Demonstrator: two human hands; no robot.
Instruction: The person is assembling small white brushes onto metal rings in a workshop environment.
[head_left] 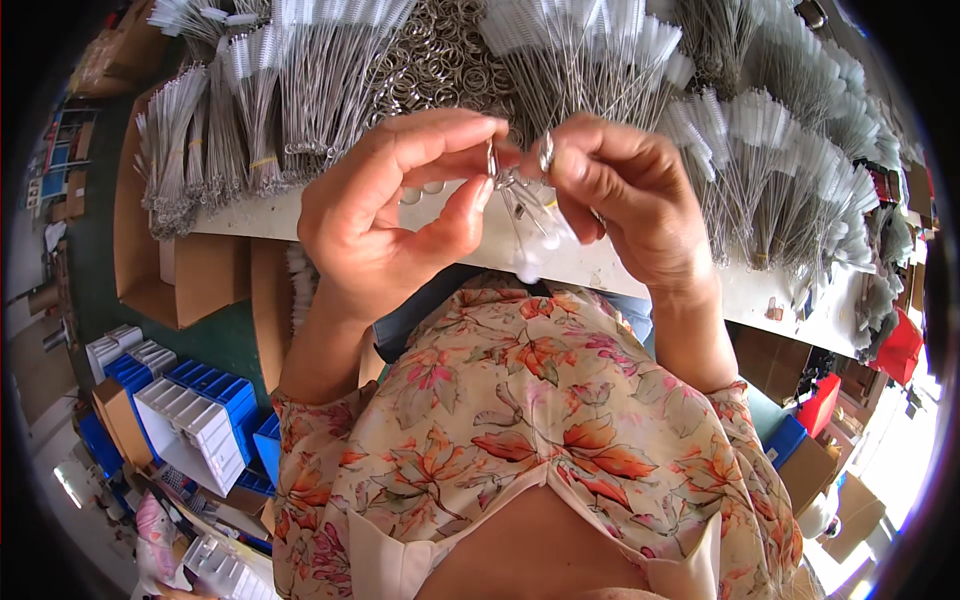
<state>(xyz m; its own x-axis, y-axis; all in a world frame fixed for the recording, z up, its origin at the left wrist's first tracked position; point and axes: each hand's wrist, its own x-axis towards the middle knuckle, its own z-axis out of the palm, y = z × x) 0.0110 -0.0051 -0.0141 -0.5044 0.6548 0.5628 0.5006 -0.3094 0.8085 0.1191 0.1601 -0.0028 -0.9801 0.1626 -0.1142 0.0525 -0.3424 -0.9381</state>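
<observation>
- Left hand [385,190]: we see thumb and forefinger pinching a metal ring [491,165] upright, other fingers curled.
- Right hand [630,190]: thumb and forefinger pinch a shiny metal piece [546,152], just beside the ring; whether the two connect, we cannot tell.
- Thin wire brushes [527,215], white-tipped, hang between the hands, above the near edge of the white surface [590,262].
- Beyond, we note a heap of rings [440,65] between bundles of brushes [325,75].
- Lower left: blue and white bins [190,425].
</observation>
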